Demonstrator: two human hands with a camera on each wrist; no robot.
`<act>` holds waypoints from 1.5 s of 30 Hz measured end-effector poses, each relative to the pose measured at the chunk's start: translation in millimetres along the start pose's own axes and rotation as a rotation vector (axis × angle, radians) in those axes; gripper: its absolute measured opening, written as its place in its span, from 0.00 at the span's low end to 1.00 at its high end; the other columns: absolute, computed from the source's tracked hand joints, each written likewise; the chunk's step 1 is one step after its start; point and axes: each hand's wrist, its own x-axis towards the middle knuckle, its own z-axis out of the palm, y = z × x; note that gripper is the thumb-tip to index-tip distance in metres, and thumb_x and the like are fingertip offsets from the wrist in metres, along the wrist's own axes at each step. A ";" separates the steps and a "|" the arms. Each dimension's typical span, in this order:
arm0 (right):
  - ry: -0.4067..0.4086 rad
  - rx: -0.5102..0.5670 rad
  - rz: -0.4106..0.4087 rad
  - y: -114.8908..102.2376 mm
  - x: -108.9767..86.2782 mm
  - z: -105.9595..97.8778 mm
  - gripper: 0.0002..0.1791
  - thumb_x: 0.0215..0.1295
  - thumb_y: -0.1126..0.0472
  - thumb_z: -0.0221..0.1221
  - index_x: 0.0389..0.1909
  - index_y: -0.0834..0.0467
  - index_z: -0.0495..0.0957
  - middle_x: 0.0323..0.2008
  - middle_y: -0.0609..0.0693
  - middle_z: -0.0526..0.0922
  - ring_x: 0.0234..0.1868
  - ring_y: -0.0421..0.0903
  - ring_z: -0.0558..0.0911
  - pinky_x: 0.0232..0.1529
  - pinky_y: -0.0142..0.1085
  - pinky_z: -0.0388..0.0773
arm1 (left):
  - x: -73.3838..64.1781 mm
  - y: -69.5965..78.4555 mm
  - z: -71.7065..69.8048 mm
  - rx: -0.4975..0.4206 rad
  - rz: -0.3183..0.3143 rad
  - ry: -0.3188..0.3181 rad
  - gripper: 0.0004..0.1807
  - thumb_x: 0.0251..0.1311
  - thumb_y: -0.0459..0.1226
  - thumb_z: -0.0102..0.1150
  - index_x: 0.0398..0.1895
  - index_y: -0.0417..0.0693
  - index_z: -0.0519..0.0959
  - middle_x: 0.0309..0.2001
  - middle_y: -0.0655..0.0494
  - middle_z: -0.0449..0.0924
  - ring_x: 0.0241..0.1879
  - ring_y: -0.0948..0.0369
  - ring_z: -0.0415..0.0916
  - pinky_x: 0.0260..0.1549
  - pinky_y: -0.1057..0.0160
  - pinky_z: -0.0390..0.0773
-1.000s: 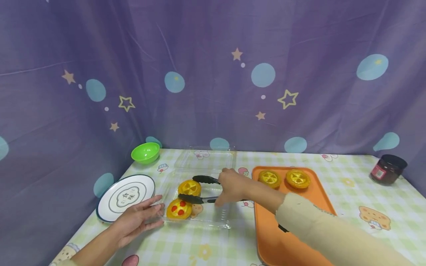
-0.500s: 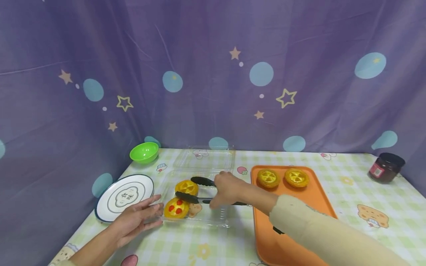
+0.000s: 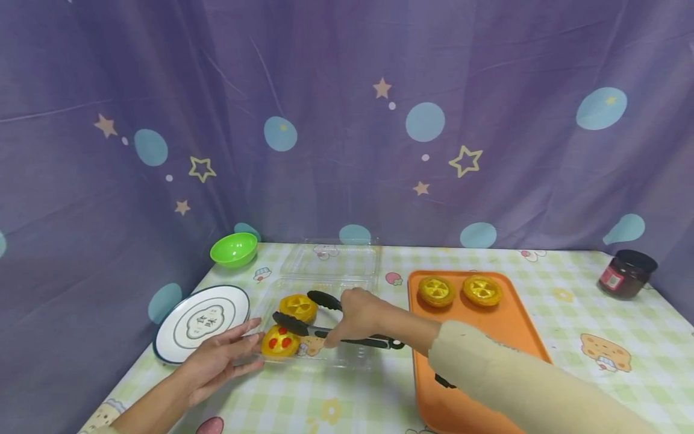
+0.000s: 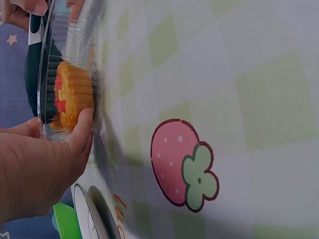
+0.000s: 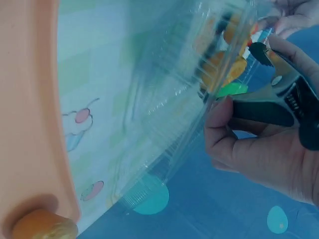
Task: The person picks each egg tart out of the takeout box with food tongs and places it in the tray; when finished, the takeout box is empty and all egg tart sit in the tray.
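Clear plastic makes the rectangular box (image 3: 347,363), which stands left of centre with its lid (image 3: 337,260) folded back on the far side. At its left end sit one golden tart with a cut pattern (image 3: 299,306) and, nearer to me, one yellow tart with red dots (image 3: 281,343). On the orange rectangular tray (image 3: 488,323) at right lie two more golden tarts (image 3: 436,292). So I judge the work to be about halfway: two tarts are inside the box, two are outside, and the lid is up.

My right hand (image 3: 355,316) curls around black-and-silver tongs (image 3: 311,330); their tips stand apart at the cut-pattern tart's near and far-right edges, but I cannot tell if they squeeze it. My left hand (image 3: 219,358) keeps rather straight fingers against the box's left wall, clasping nothing.

The near tong arm covers where both boxed tarts meet, so their contact is unclear. My right sleeve (image 3: 488,355) hides part of the tray; a small black piece (image 3: 444,381) beside it I cannot identify.
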 end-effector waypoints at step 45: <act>0.341 -0.154 -0.322 28.2 -30.3 -2.7 0.13 0.40 0.58 0.69 0.21 0.59 0.75 0.23 0.47 0.67 0.27 0.45 0.67 0.23 0.31 0.67 | 0.0 -0.7 0.3 0.021 0.004 0.008 0.39 0.71 0.39 0.51 0.75 0.35 0.43 0.73 0.31 0.44 0.68 0.46 0.57 0.60 0.48 0.73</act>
